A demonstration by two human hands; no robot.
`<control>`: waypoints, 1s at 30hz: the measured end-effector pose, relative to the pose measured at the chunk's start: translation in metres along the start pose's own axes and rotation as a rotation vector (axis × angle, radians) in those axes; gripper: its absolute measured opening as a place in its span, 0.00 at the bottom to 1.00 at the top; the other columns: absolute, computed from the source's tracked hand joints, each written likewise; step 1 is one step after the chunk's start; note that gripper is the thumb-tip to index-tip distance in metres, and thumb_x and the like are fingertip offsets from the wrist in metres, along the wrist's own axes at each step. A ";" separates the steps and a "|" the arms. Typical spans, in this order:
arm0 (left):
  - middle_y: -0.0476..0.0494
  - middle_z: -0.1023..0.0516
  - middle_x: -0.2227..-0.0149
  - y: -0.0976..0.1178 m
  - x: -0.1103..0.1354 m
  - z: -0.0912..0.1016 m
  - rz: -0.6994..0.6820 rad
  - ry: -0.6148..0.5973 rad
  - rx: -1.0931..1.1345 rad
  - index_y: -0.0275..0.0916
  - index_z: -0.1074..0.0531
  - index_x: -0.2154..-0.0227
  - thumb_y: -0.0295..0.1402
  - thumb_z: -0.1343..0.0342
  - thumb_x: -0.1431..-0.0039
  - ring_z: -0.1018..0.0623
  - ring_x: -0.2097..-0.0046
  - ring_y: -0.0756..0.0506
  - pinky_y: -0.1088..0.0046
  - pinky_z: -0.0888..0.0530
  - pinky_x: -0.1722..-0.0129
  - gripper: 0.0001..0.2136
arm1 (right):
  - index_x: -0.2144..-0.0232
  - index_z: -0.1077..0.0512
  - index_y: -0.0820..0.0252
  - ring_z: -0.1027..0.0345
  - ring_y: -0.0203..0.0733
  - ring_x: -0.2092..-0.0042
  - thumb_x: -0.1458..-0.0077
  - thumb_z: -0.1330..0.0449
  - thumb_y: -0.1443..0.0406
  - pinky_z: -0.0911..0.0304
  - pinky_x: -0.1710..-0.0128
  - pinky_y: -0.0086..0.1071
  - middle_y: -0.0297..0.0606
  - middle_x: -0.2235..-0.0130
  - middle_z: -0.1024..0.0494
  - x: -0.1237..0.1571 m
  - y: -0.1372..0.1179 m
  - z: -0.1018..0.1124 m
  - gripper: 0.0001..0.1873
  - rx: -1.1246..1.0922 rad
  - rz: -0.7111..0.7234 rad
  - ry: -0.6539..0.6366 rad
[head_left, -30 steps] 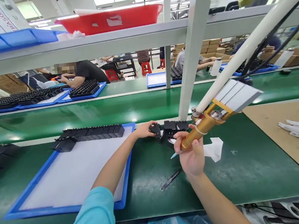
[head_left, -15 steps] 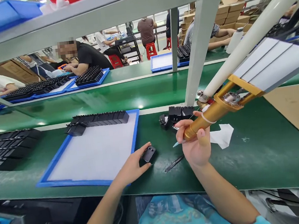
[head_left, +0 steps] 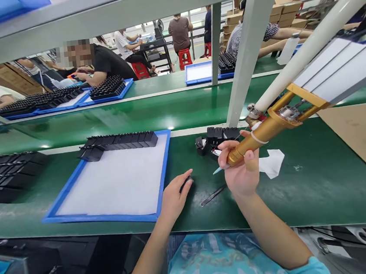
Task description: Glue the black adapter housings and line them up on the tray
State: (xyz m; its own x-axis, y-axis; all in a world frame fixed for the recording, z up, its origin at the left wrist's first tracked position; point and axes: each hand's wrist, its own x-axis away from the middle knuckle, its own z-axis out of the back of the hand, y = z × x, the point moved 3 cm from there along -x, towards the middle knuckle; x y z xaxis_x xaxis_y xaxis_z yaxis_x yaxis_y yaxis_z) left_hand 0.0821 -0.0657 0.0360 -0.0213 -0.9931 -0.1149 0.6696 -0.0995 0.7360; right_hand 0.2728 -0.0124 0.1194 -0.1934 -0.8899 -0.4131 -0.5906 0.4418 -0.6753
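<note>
My right hand [head_left: 242, 170] is wrapped round the gold barrel of a glue dispenser [head_left: 252, 143]. Its pale blue tapered nozzle [head_left: 217, 171] points down and to the left over the green bench. To the left of it, my left hand [head_left: 174, 199] is closed, palm down, with finger and thumb around a small black box [head_left: 189, 181]; my hand hides most of the box. Black tweezers [head_left: 212, 195] lie between my two hands. Beyond the nozzle sits a cluster of black boxes [head_left: 220, 136], some with white and red bits showing.
At left a blue-rimmed tray [head_left: 103, 217] with white lining holds a row of black boxes [head_left: 127, 141]. More black boxes [head_left: 12, 174] are stacked further left. White paper [head_left: 273, 163] lies right of my right hand. A sloping post [head_left: 242, 52] rises behind; co-workers sit across the line.
My left hand has moved right and closed over the small black box, which was in plain sight before. My right hand holds the dispenser in nearly the same place. The view has shifted slightly.
</note>
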 end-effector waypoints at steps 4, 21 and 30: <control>0.43 0.26 0.49 -0.003 0.011 0.008 -0.015 0.068 -0.031 0.48 0.34 0.42 0.41 0.41 0.42 0.25 0.48 0.43 0.65 0.26 0.50 0.24 | 0.53 0.37 0.47 0.37 0.33 0.78 0.42 0.47 0.55 0.43 0.78 0.29 0.32 0.65 0.21 0.000 0.000 0.001 0.14 0.006 -0.006 0.006; 0.42 0.26 0.46 -0.022 0.030 -0.008 0.023 0.268 0.169 0.44 0.24 0.55 0.39 0.51 0.35 0.26 0.45 0.43 0.63 0.28 0.46 0.13 | 0.51 0.35 0.50 0.35 0.32 0.77 0.41 0.46 0.56 0.41 0.78 0.29 0.35 0.64 0.21 0.002 -0.001 -0.003 0.17 -0.074 -0.032 -0.046; 0.40 0.20 0.54 -0.008 0.031 -0.017 0.007 0.209 -0.147 0.40 0.31 0.50 0.40 0.42 0.42 0.21 0.54 0.40 0.61 0.25 0.55 0.18 | 0.50 0.36 0.53 0.37 0.34 0.79 0.44 0.45 0.50 0.42 0.80 0.30 0.36 0.66 0.20 0.007 0.002 -0.018 0.23 -0.135 -0.133 -0.076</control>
State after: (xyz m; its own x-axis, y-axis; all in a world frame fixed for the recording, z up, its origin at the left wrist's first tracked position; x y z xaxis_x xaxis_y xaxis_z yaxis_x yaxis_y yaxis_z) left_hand 0.0886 -0.0943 0.0151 0.1272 -0.9581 -0.2566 0.7701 -0.0676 0.6343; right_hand 0.2566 -0.0198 0.1260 -0.0496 -0.9260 -0.3743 -0.7074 0.2971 -0.6413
